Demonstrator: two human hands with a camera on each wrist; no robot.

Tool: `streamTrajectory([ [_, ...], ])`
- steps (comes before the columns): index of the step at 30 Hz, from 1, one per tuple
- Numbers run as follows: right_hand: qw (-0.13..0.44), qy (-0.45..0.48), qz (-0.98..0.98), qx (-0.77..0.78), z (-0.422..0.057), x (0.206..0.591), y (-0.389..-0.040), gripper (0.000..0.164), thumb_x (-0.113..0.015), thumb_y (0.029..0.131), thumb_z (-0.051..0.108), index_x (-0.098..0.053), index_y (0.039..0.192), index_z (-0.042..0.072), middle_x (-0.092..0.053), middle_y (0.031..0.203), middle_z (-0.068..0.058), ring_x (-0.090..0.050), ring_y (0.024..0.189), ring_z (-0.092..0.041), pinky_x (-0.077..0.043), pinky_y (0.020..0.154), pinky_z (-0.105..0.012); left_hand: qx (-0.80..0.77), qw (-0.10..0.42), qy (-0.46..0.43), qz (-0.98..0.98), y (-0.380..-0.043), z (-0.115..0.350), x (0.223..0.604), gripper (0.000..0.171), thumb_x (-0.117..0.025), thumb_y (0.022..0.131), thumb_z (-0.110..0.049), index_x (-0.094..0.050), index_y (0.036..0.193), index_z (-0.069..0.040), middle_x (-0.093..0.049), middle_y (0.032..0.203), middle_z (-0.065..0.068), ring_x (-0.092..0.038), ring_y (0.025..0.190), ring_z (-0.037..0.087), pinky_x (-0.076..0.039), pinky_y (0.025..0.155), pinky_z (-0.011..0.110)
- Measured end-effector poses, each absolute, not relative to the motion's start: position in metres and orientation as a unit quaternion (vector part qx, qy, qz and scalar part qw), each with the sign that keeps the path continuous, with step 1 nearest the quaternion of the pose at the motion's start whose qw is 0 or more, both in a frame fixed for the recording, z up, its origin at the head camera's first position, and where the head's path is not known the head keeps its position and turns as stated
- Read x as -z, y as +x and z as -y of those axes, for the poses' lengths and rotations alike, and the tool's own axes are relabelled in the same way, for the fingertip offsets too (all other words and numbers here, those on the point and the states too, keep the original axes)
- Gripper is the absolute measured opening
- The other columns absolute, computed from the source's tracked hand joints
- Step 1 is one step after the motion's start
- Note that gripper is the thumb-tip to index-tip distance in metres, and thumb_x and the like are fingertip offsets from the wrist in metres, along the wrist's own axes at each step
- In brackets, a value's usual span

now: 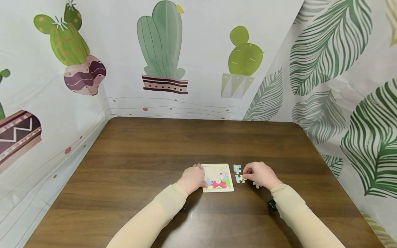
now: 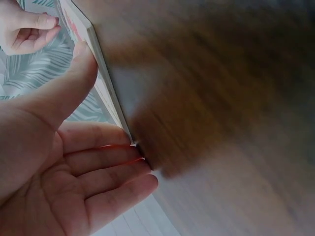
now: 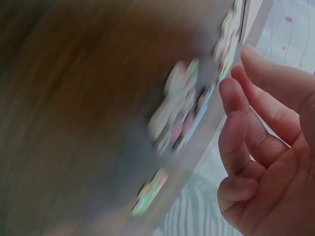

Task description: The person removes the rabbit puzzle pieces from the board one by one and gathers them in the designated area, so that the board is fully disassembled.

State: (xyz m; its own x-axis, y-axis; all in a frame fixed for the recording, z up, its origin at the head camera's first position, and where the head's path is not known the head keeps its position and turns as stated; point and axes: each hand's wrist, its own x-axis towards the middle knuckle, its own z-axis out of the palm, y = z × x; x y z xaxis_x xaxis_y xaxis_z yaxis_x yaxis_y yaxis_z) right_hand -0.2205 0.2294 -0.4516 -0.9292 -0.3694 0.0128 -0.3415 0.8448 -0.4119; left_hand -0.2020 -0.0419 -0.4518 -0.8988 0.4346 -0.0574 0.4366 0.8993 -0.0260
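A square puzzle tray (image 1: 217,165) with a pale wooden rim lies in front of me, pink and green picture pieces along its near part. My left hand (image 1: 193,178) rests at its left side, thumb over the rim; in the left wrist view the fingers (image 2: 115,174) reach out straight along the edge. To the tray's right are a blue puzzle piece (image 1: 237,167) and, nearer me, a blue-and-yellow piece (image 1: 238,179). The right hand (image 1: 260,173) hovers beside them, its thumb and index tips close together. In the right wrist view nothing shows between those fingertips.
Another puzzle piece (image 1: 257,185) lies below the right hand. A small black object (image 1: 272,205) shows beside the right sleeve. The brown wooden table (image 1: 149,151) meets a hanging cloth (image 1: 204,62) printed with cacti and leaves at the back and sides.
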Motion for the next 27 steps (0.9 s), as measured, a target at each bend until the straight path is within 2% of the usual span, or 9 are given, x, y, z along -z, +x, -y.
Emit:
streamTrajectory([
  [7,0.004,-0.215,-0.963,0.16,-0.203,0.455,-0.22,0.014,-0.078,0.076,0.028,-0.067,0.079,0.021,-0.056,0.071,0.012,-0.049,0.064,-0.005,-0.036,0.066,-0.035,0.017,0.029,0.224,-0.974,-0.202,0.042,0.453,0.075,-0.076,0.071,-0.051,-0.062,0.118,0.006,-0.064,0.115,0.015,-0.064,0.1,0.024,-0.056,0.068,0.032],
  [16,-0.007,-0.232,-0.963,0.136,-0.177,0.455,-0.221,0.021,-0.08,0.073,0.033,-0.073,0.087,0.019,-0.065,0.084,0.006,-0.059,0.077,-0.013,-0.04,0.072,-0.042,0.014,0.028,0.225,-0.974,-0.202,0.043,0.452,0.071,-0.076,0.071,-0.049,-0.064,0.115,0.005,-0.064,0.111,0.014,-0.064,0.097,0.023,-0.056,0.066,0.033],
  [21,0.0,-0.224,-0.964,0.145,-0.17,0.457,-0.221,0.025,-0.08,0.073,0.033,-0.076,0.091,0.016,-0.067,0.087,0.005,-0.062,0.083,-0.016,-0.042,0.077,-0.044,0.015,0.034,0.223,-0.974,-0.202,0.042,0.45,0.072,-0.076,0.072,-0.049,-0.063,0.118,0.005,-0.064,0.116,0.016,-0.063,0.106,0.026,-0.056,0.072,0.033],
  [23,-0.001,-0.227,-0.964,0.142,-0.169,0.458,-0.221,0.025,-0.08,0.073,0.034,-0.076,0.091,0.017,-0.067,0.086,0.006,-0.062,0.083,-0.016,-0.042,0.076,-0.043,0.017,0.038,0.222,-0.974,-0.202,0.042,0.45,0.074,-0.075,0.072,-0.05,-0.062,0.12,0.005,-0.062,0.121,0.017,-0.061,0.112,0.028,-0.056,0.076,0.033],
  [27,-0.015,-0.23,-0.965,0.128,-0.169,0.459,-0.219,0.026,-0.081,0.072,0.037,-0.076,0.091,0.019,-0.066,0.085,0.007,-0.061,0.08,-0.016,-0.039,0.071,-0.04,0.018,0.04,0.22,-0.974,-0.203,0.042,0.45,0.074,-0.075,0.072,-0.05,-0.062,0.12,0.005,-0.062,0.121,0.017,-0.06,0.113,0.028,-0.056,0.076,0.034],
])
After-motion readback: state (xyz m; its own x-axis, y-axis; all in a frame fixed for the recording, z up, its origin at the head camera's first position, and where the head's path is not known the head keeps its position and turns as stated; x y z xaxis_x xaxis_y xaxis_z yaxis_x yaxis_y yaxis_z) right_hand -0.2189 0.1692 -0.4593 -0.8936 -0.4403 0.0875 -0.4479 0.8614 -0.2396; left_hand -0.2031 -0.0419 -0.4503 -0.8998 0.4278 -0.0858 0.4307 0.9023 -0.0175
